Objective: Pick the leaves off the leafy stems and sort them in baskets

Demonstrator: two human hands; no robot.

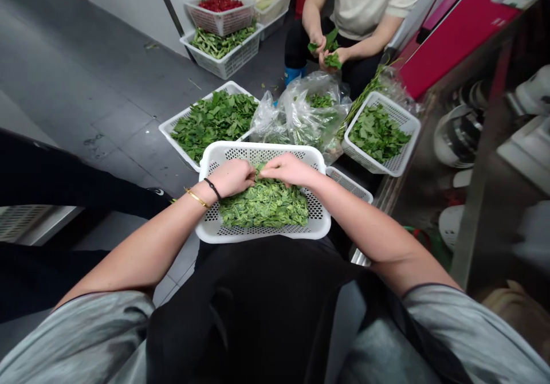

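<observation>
A white perforated plastic basket (262, 150) sits at my lap, with a layer of pale green leafy greens (266, 203) in it. My left hand (235, 176), bracelets at its wrist, is closed in a pinch over the far part of the greens. Close beside it, my right hand (289, 169) pinches with thumb and fingers. A bit of green shows between the two sets of fingertips. The exact piece each hand grips is partly hidden by the fingers.
Beyond lie a basket of dark leaves (215, 117), a clear plastic bag (301, 106) of greens and another leaf basket (378, 134). A co-worker's hands (329, 54) hold leaves. Stacked baskets (221, 23) stand at the wall; a metal shelf (468, 229) is right. Someone's dark-clad leg (86, 169) extends from the left.
</observation>
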